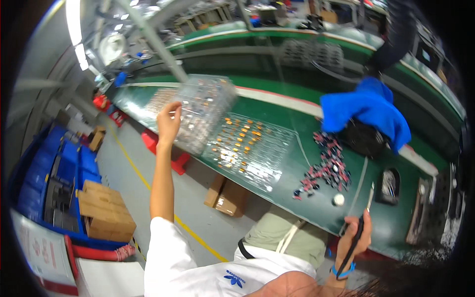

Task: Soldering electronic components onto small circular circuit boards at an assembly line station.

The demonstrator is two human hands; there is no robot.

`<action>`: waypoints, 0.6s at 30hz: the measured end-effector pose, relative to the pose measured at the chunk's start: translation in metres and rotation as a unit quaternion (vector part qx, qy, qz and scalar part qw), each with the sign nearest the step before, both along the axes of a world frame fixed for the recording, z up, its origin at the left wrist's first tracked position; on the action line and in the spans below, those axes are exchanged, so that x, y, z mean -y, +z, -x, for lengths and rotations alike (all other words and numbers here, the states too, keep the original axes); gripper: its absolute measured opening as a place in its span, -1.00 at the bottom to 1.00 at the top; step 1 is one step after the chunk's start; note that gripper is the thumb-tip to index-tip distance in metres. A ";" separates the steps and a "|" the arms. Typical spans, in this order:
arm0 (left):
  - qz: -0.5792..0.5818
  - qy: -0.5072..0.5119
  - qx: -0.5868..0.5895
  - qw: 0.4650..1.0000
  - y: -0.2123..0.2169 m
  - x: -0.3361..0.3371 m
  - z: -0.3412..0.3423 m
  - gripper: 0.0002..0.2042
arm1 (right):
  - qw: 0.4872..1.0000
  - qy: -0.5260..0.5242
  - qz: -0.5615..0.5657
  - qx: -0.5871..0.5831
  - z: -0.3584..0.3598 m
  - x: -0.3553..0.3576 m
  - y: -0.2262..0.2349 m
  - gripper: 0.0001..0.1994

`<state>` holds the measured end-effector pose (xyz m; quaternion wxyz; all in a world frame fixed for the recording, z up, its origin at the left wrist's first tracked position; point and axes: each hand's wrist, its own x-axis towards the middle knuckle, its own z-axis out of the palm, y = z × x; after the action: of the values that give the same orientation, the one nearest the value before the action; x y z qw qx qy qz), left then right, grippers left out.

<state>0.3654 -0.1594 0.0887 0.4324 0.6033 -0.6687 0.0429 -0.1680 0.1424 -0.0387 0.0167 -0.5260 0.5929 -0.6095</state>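
Note:
My left hand [169, 123] reaches over a stack of clear plastic trays [204, 101] at the left of the green bench. Its fingers are bent together near the trays; whether they hold something small is too blurred to tell. In my right hand [357, 235], at the bench's near edge, is a slim tool with a dark handle and a pale, narrow tip [370, 197] pointing up and away. Between my hands lies a clear compartment tray [252, 151] with small orange-brown parts in many of its pockets. Right of it spreads a pile of small pink and black parts [329, 166].
A round white item [338, 199] and a black dish [389, 185] sit near my right hand. A blue cloth [366, 111] hangs over a dark round object beyond the pile. Cardboard boxes [106, 213] and blue bins [34, 183] stand on the left; a red stool [179, 162] is under the bench.

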 end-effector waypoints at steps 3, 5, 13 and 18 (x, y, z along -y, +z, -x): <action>-0.002 -0.100 0.036 0.994 0.009 -0.065 0.123 -0.83 | 0.999 0.005 0.033 -0.019 -0.005 0.006 0.007 -0.61; -0.043 -0.229 0.037 0.972 -0.004 -0.115 0.178 -0.82 | 0.997 0.053 0.042 -0.035 -0.006 0.017 0.016 -0.60; -0.051 -0.397 0.071 0.914 -0.063 -0.180 0.274 -0.69 | 0.994 0.079 0.031 -0.062 -0.002 0.016 0.017 -0.61; -0.091 -0.406 0.075 0.906 -0.066 -0.185 0.277 -0.72 | 0.995 0.076 0.032 -0.060 0.000 0.013 0.014 -0.59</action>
<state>0.0889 0.0256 0.0231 0.3042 0.3111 -0.8874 -0.1525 -0.1678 0.1289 -0.0247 0.0107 -0.6051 0.5317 -0.5925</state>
